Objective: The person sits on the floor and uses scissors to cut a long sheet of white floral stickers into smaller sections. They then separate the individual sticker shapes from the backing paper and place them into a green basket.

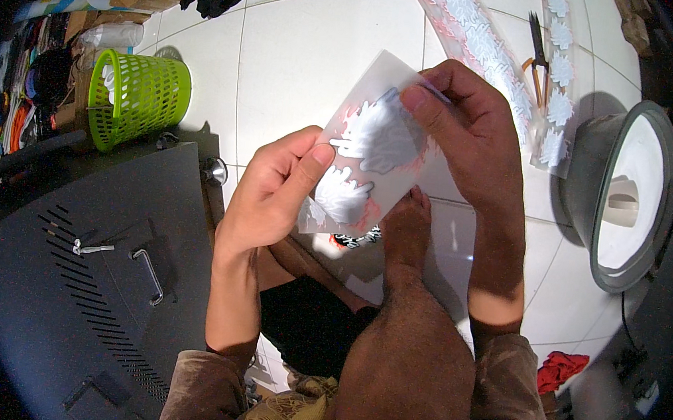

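Between both hands I hold up a translucent film sheet (366, 145) with pale silvery, jagged-edged shapes and red fringes showing on it. My left hand (279, 185) pinches its left edge, thumb on top. My right hand (476, 126) grips the upper right edge between thumb and fingers. The sheet is tilted above the floor, over my bare foot (406, 220). Under its lower edge a black, white and red printed piece (354, 237) shows in part. Past my right hand, a long film strip (479, 42) with similar shapes lies on the tiles.
Scissors with orange handles (537, 63) lie beside a second film strip (559, 93). To the right stands a grey tub (594, 192) with a white inside. A green basket (142, 101) is at left, beyond a dark metal cabinet (115, 271). Red cloth (562, 372) lies lower right.
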Motion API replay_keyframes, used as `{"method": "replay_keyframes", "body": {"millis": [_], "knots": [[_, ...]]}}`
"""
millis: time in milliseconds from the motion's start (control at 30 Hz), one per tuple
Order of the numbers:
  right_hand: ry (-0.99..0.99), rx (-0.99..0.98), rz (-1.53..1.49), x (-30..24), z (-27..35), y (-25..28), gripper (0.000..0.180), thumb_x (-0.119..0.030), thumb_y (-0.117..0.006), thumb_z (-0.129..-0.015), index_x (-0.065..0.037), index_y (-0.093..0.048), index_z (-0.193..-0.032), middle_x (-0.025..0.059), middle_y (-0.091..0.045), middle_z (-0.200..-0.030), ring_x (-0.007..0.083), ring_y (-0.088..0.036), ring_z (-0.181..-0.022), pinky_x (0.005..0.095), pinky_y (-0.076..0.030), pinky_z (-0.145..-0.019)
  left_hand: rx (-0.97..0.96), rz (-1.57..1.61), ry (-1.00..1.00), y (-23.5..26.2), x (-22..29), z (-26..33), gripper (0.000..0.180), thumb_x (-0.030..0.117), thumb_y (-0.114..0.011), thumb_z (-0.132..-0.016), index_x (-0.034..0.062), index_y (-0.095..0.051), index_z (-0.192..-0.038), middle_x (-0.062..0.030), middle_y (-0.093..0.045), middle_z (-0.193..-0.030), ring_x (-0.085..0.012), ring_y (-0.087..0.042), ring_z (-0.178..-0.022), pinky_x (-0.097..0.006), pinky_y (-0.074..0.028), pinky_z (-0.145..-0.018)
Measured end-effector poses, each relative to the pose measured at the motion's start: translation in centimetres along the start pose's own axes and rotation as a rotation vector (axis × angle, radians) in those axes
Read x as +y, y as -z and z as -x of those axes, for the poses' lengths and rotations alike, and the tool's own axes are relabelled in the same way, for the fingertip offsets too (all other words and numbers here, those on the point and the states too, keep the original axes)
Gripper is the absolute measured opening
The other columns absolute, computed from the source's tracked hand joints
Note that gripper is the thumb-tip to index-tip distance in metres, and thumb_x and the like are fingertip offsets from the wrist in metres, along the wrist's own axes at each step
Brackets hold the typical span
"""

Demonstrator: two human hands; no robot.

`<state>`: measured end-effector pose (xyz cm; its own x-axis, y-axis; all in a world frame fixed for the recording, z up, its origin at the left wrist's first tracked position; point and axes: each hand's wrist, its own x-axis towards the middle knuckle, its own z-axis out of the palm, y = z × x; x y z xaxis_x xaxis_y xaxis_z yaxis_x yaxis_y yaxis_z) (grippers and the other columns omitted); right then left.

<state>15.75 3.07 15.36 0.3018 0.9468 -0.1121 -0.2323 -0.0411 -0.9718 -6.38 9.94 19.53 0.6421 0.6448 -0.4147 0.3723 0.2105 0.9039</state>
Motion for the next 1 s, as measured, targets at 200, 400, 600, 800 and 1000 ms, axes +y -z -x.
{"method": "replay_keyframes", "body": {"millis": [200, 400, 600, 800, 1000], "knots": [[-0.030, -0.021, -0.004, -0.11, 0.06, 0.39, 0.019, -0.022, -0.068, -0.098, -0.003, -0.066, -0.099, 0.0015, -0.066, -0.088, 0.0079, -0.058, -0.084, 0.0252, -0.048, -0.078, 0.004, -0.084, -0.022, -0.11, 0.48, -0.01, 0.030, 0.023, -0.049, -0.108, -0.0014, -0.066, -0.104, 0.0061, -0.054, -0.076, -0.0022, -0.041, -0.070, -0.021, -0.035, -0.061], [-0.011, -0.058, -0.001, -0.21, -0.18, 0.69, 0.019, -0.022, -0.067, -0.099, -0.003, -0.065, -0.098, 0.0016, -0.065, -0.087, 0.0077, -0.058, -0.083, 0.0251, -0.048, -0.077, 0.012, -0.056, -0.029, -0.50, 0.80, 0.07, 0.031, 0.030, -0.051, -0.107, 0.0013, -0.064, -0.104, 0.0061, -0.058, -0.081, -0.0031, -0.047, -0.072, -0.021, -0.038, -0.065], [-0.004, -0.054, 0.044, 0.20, -0.45, 0.63, 0.018, -0.018, -0.068, -0.097, -0.002, -0.061, -0.093, -0.0001, -0.062, -0.082, 0.0057, -0.054, -0.077, 0.0234, -0.046, -0.068, -0.049, -0.054, -0.013, -0.12, 0.86, 0.04, 0.032, 0.025, -0.049, -0.108, -0.0031, -0.065, -0.111, 0.0019, -0.063, -0.088, -0.0046, -0.049, -0.080, -0.022, -0.041, -0.070], [0.022, -0.046, -0.033, 0.58, -0.37, 0.38, 0.019, -0.019, -0.069, -0.097, -0.002, -0.061, -0.092, 0.0000, -0.062, -0.082, 0.0056, -0.054, -0.076, 0.0232, -0.046, -0.066, -0.043, -0.037, 0.014, -0.25, 0.66, 0.09, 0.032, 0.025, -0.049, -0.108, -0.0031, -0.064, -0.113, 0.0016, -0.064, -0.089, -0.0045, -0.049, -0.080, -0.022, -0.042, -0.071], [0.034, -0.013, -0.005, 0.49, -0.41, 0.13, 0.020, -0.019, -0.069, -0.097, -0.002, -0.061, -0.090, 0.0002, -0.062, -0.080, 0.0054, -0.054, -0.073, 0.0236, -0.046, -0.063, -0.015, -0.007, -0.010, -0.61, 0.50, 0.09, 0.032, 0.024, -0.048, -0.109, -0.0032, -0.064, -0.113, 0.0013, -0.064, -0.089, -0.0049, -0.049, -0.080, -0.023, -0.042, -0.072]]}}
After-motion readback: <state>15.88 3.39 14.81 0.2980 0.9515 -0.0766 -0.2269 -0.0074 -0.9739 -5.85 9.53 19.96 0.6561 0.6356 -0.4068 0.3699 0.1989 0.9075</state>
